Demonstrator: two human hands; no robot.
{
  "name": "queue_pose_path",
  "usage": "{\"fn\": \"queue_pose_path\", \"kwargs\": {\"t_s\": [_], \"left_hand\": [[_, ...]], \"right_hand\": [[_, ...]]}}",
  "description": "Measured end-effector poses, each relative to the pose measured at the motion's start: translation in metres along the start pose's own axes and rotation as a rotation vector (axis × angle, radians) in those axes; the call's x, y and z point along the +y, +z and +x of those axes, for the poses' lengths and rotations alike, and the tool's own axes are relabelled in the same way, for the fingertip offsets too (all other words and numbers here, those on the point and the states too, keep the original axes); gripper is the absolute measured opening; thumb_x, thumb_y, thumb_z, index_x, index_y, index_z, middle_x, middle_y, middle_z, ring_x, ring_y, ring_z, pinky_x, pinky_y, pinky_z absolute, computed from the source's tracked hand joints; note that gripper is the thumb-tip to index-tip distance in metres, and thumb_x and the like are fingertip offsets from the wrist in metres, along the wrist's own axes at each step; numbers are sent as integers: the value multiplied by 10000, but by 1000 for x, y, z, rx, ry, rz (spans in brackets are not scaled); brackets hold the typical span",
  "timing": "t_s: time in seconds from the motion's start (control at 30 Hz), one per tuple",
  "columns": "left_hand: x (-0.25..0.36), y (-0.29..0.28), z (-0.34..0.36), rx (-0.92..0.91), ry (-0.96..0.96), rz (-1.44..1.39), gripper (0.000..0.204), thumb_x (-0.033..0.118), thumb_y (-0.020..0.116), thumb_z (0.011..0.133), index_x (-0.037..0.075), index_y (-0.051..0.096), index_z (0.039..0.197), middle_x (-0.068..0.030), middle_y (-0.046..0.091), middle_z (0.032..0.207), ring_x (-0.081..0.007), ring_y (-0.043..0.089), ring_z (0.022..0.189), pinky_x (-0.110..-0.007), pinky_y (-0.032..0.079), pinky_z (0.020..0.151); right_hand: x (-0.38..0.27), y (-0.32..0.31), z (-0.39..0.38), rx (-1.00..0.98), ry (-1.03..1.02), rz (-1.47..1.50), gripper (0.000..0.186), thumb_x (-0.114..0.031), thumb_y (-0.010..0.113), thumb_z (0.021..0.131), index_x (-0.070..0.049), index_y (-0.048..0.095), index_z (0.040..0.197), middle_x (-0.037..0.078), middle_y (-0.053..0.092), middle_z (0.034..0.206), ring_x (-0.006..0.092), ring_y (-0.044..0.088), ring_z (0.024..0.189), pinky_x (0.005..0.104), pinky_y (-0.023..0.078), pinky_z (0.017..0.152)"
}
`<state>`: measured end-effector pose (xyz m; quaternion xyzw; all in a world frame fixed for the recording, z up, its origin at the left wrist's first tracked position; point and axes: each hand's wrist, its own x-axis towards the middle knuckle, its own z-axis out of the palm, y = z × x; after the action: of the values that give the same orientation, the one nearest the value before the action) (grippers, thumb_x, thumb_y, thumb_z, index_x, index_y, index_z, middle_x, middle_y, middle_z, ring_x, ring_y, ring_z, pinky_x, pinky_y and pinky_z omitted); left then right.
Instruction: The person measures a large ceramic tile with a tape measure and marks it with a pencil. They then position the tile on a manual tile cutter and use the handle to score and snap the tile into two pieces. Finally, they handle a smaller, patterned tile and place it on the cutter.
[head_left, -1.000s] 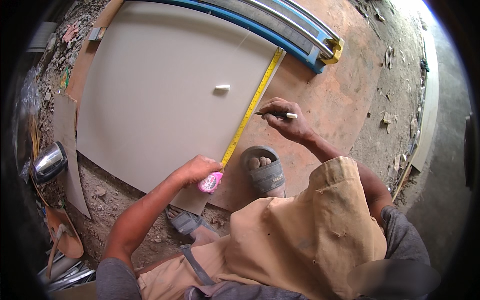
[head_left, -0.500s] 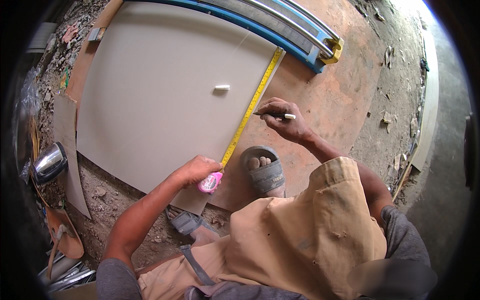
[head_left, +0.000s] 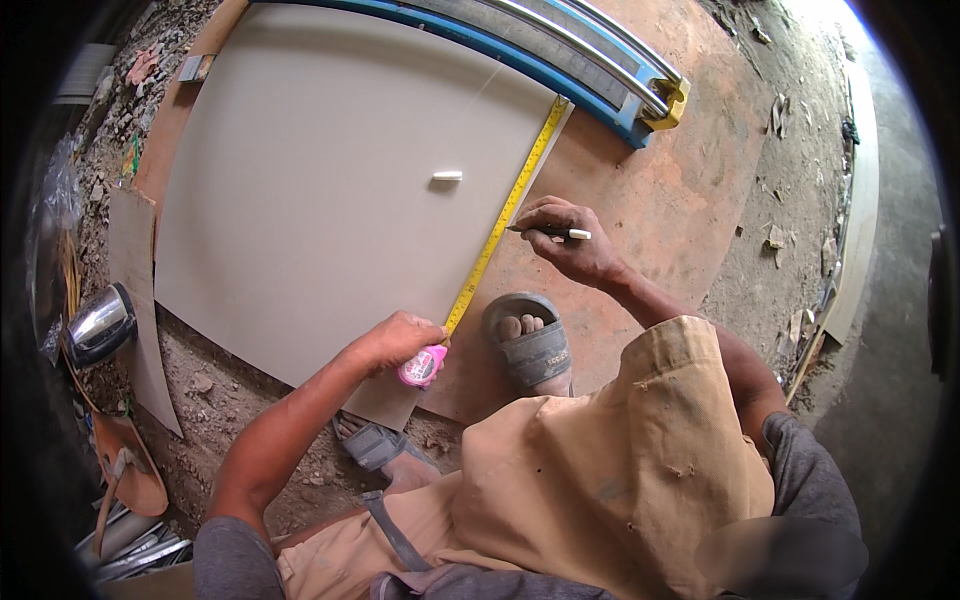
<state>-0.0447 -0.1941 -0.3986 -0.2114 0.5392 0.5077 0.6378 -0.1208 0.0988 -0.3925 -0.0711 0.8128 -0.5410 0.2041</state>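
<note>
A large pale grey tile [head_left: 310, 190] lies flat before me. My left hand [head_left: 400, 338] is closed on a pink tape measure [head_left: 422, 367] at the tile's near corner. Its yellow blade [head_left: 508, 215] runs along the tile's right edge up to the blue tile cutter [head_left: 598, 105]. Just right of that blade, my right hand [head_left: 568, 238] grips a marker [head_left: 566, 233], its dark tip close to the tile's edge and its white end pointing right. A white marker cap [head_left: 446, 176] rests on the tile.
Under the tile is a reddish board [head_left: 660, 190]. My sandalled foot [head_left: 527, 342] stands on it near the tape. A trowel [head_left: 128, 465] and a shiny metal object [head_left: 100, 325] lie at the left, by rubble [head_left: 110, 130]. A pale strip [head_left: 858, 200] runs along the right.
Almost nothing differs. The whole view has shifted by a few pixels, while both hands, the tape measure and the marker keep their places.
</note>
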Motion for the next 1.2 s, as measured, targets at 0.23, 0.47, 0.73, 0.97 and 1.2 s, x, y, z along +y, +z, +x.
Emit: {"fn": "queue_pose_path", "kwargs": {"t_s": [0.23, 0.47, 0.73, 0.97, 1.2], "left_hand": [[-3, -1, 2, 1, 0, 4, 269, 224, 560, 941, -20, 669, 912, -95, 682, 752, -150, 658, 621, -292, 544, 565], [-2, 0, 3, -1, 7, 8, 273, 224, 560, 940, -26, 668, 917, -103, 684, 755, -158, 659, 621, -296, 547, 566], [-2, 1, 3, -1, -4, -13, 270, 218, 561, 940, -30, 666, 919, -100, 680, 757, -161, 662, 620, -301, 551, 553], [-4, -6, 2, -4, -3, 9, 282, 233, 555, 936, -27, 666, 935, -105, 680, 762, -170, 662, 634, -308, 556, 589], [-52, -40, 60, 93, 576, 1207, 365, 319, 438, 981, 141, 664, 1206, -169, 641, 1224, -324, 597, 1149, -435, 424, 1031]], "right_hand": [[-1, 0, 1, -14, 9, -20, 211, -9, 601, 813, -15, 728, 981, 99, 666, 925, 186, 650, 793, 302, 525, 725], [-1, -1, 1, -26, -3, -47, 209, -4, 598, 808, -10, 721, 977, 105, 662, 935, 210, 651, 801, 317, 525, 733], [-2, -3, 4, -59, -176, -72, 178, 13, 600, 802, 14, 700, 950, 159, 663, 963, 299, 669, 859, 363, 535, 756], [-8, -3, 15, -218, -193, -497, 96, -58, 627, 733, 21, 656, 780, 191, 639, 890, 367, 634, 789, 422, 526, 704], [4, -34, 33, -13, -99, -465, 125, -144, 652, 760, -50, 698, 828, 196, 675, 868, 376, 650, 816, 458, 529, 735]]}}
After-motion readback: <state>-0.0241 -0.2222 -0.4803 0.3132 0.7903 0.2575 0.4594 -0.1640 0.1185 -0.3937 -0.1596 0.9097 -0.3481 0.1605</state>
